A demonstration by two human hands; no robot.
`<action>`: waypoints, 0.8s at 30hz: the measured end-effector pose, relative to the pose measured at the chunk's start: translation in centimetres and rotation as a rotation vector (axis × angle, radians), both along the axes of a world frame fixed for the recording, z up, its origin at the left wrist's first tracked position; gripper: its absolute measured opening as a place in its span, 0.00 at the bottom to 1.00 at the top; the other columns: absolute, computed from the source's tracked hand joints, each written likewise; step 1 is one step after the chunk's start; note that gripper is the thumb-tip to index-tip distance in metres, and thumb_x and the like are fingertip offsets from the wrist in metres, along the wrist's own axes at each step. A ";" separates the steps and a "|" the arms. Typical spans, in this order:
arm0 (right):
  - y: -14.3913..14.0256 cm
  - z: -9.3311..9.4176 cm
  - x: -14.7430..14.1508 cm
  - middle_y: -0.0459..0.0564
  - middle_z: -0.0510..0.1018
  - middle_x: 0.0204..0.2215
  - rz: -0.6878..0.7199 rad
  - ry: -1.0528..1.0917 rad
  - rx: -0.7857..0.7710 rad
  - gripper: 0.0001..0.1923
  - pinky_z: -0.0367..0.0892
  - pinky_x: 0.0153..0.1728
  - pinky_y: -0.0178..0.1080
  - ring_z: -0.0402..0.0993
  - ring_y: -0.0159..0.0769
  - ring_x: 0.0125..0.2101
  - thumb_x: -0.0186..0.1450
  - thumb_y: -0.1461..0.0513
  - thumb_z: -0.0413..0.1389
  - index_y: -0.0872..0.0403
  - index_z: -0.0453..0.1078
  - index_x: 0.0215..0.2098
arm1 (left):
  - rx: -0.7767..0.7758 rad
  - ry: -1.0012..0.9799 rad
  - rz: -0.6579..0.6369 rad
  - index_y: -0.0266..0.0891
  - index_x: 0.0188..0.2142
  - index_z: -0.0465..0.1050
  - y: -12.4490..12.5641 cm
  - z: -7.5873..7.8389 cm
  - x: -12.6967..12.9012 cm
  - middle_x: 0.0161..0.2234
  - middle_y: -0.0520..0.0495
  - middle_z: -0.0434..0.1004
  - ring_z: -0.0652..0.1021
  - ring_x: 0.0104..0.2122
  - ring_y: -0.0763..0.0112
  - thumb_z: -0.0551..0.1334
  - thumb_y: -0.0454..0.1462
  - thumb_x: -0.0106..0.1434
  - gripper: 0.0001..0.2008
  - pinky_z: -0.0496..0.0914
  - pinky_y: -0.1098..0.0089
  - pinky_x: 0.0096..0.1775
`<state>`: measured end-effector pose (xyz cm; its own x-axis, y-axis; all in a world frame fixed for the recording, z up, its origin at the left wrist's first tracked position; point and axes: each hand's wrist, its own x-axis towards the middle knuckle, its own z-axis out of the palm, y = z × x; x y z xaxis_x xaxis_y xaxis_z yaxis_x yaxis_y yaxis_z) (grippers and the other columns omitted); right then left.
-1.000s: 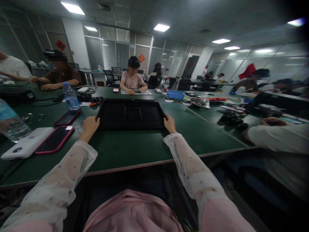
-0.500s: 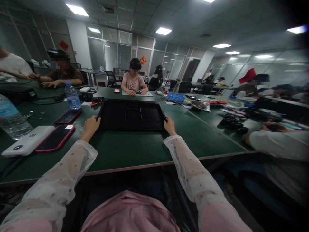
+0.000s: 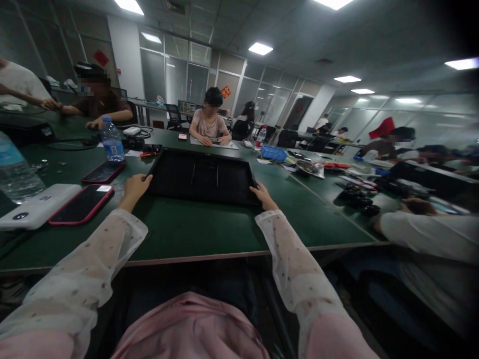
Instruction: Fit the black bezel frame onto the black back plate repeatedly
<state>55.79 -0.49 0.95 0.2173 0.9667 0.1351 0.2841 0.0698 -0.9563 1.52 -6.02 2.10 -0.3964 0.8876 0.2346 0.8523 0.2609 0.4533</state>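
Observation:
Between my two hands a black rectangular panel (image 3: 175, 179) with a raised rim lies on the green table, a thin bracket-like outline in its middle. My left hand (image 3: 134, 189) is closed on its left edge. At its right edge my right hand (image 3: 264, 196) grips the near corner with thumb and fingers. The undersides of both grips are hidden. Left of my left hand are a phone in a pink case (image 3: 81, 204), a second phone (image 3: 104, 172) and a white power bank (image 3: 41, 204).
Water bottles stand at the left (image 3: 17, 169) and behind the phones (image 3: 112, 142). A person (image 3: 209, 119) sits opposite. To the right are a blue basket (image 3: 274, 152), a dark cable bundle (image 3: 357, 197) and a co-worker's sleeve (image 3: 426, 232). The table's near edge (image 3: 209, 260) runs before me.
The panel has turned slightly, its right end now nearer me. Both hands keep their hold on it. The camera view has shifted and tilted a little.

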 end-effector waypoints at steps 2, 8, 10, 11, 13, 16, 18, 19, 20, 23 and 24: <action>-0.2 0.1 -0.2 0.52 0.87 0.47 0.022 0.067 0.001 0.32 0.78 0.55 0.53 0.84 0.45 0.44 0.60 0.62 0.63 0.52 0.73 0.64 | -0.007 -0.006 0.003 0.33 0.59 0.81 0.1 -0.1 0.0 0.57 0.31 0.82 0.79 0.58 0.43 0.53 0.51 0.75 0.29 0.72 0.56 0.56; -0.9 0.6 -0.6 0.47 0.87 0.37 0.053 0.172 0.034 0.33 0.80 0.50 0.50 0.83 0.42 0.36 0.55 0.62 0.64 0.52 0.76 0.61 | -0.028 0.002 -0.004 0.31 0.58 0.82 0.5 -0.2 -0.1 0.56 0.28 0.82 0.80 0.56 0.41 0.51 0.49 0.76 0.30 0.73 0.55 0.54; -1.0 0.6 -0.7 0.47 0.87 0.36 0.035 0.184 0.046 0.33 0.81 0.48 0.50 0.83 0.42 0.35 0.55 0.62 0.64 0.52 0.77 0.60 | -0.028 0.007 -0.014 0.31 0.58 0.82 0.4 -0.2 -0.1 0.56 0.28 0.82 0.80 0.56 0.42 0.50 0.49 0.76 0.30 0.73 0.56 0.54; -1.0 0.6 -0.7 0.46 0.87 0.36 0.030 0.185 0.054 0.33 0.81 0.48 0.50 0.83 0.42 0.35 0.54 0.62 0.64 0.52 0.77 0.60 | -0.030 0.012 -0.017 0.31 0.58 0.82 0.4 -0.2 -0.1 0.55 0.28 0.82 0.80 0.56 0.42 0.50 0.49 0.76 0.30 0.73 0.56 0.54; -1.0 0.6 -0.6 0.47 0.86 0.35 0.026 0.176 0.076 0.33 0.81 0.48 0.50 0.83 0.42 0.36 0.54 0.61 0.64 0.52 0.78 0.59 | -0.025 0.018 -0.018 0.32 0.58 0.82 0.4 -0.3 -0.1 0.55 0.29 0.82 0.81 0.55 0.43 0.49 0.48 0.76 0.30 0.73 0.57 0.53; -0.9 0.6 -0.2 0.47 0.86 0.34 -0.008 0.141 0.107 0.32 0.80 0.49 0.52 0.83 0.43 0.36 0.54 0.59 0.64 0.53 0.78 0.57 | -0.013 0.009 -0.017 0.32 0.59 0.82 0.5 -0.5 -0.2 0.55 0.29 0.83 0.81 0.55 0.43 0.49 0.48 0.76 0.30 0.73 0.57 0.53; -0.8 0.6 0.1 0.48 0.85 0.34 -0.061 0.120 0.126 0.31 0.80 0.49 0.52 0.82 0.43 0.37 0.54 0.59 0.63 0.54 0.78 0.57 | -0.009 0.005 -0.022 0.32 0.59 0.82 0.7 -0.6 -0.4 0.56 0.29 0.82 0.80 0.56 0.43 0.50 0.48 0.76 0.29 0.73 0.56 0.54; -0.7 0.6 0.3 0.48 0.85 0.34 -0.094 0.112 0.135 0.31 0.80 0.49 0.52 0.82 0.43 0.37 0.54 0.59 0.63 0.55 0.78 0.57 | -0.008 0.007 -0.025 0.32 0.59 0.82 0.8 -0.7 -0.4 0.56 0.29 0.82 0.80 0.56 0.42 0.50 0.47 0.76 0.29 0.73 0.55 0.54; -0.6 0.6 0.5 0.49 0.85 0.35 -0.134 0.104 0.145 0.30 0.80 0.49 0.52 0.82 0.43 0.37 0.54 0.60 0.62 0.56 0.78 0.56 | -0.007 0.008 -0.030 0.33 0.58 0.82 0.8 -0.8 -0.5 0.56 0.30 0.82 0.80 0.56 0.42 0.51 0.47 0.76 0.28 0.73 0.55 0.55; -0.2 0.3 1.2 0.52 0.84 0.39 -0.284 0.078 0.181 0.30 0.79 0.51 0.50 0.82 0.42 0.40 0.55 0.61 0.58 0.58 0.76 0.55 | -0.004 0.004 -0.036 0.34 0.58 0.83 0.9 -0.8 -0.5 0.57 0.31 0.82 0.80 0.57 0.44 0.51 0.46 0.76 0.27 0.72 0.56 0.56; -0.1 0.2 1.6 0.54 0.84 0.41 -0.342 0.064 0.195 0.30 0.78 0.52 0.50 0.82 0.42 0.42 0.55 0.62 0.56 0.58 0.76 0.55 | -0.005 -0.001 -0.035 0.34 0.58 0.82 0.8 -0.8 -0.5 0.57 0.32 0.82 0.80 0.57 0.44 0.51 0.46 0.76 0.27 0.72 0.56 0.56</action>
<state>57.35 -0.58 1.18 0.5366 0.7944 0.2846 0.2625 0.1634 -0.9510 1.06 -5.19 1.35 -0.3656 0.9020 0.2296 0.8605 0.2336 0.4527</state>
